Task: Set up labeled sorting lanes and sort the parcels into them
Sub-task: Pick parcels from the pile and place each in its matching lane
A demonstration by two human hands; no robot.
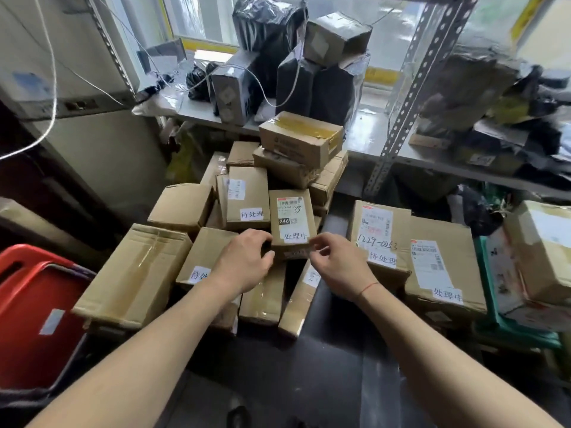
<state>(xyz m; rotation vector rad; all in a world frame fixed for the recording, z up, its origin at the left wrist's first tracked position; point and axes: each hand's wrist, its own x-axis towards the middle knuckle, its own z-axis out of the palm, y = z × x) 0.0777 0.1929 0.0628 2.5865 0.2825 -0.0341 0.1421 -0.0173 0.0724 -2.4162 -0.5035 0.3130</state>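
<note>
A small brown parcel with a shipping label, an "X46" tag and a handwritten white label stands upright in the middle of a heap of cardboard parcels. My left hand grips its lower left corner. My right hand pinches its lower right edge with thumb and forefinger. Other boxes carry handwritten white labels too: one behind it on the left, one under my left hand, and two to the right.
A red crate stands at the left. A large plain box lies beside it. Metal shelving behind holds black-wrapped parcels. More boxes and a green crate sit at the right. Dark floor shows below my arms.
</note>
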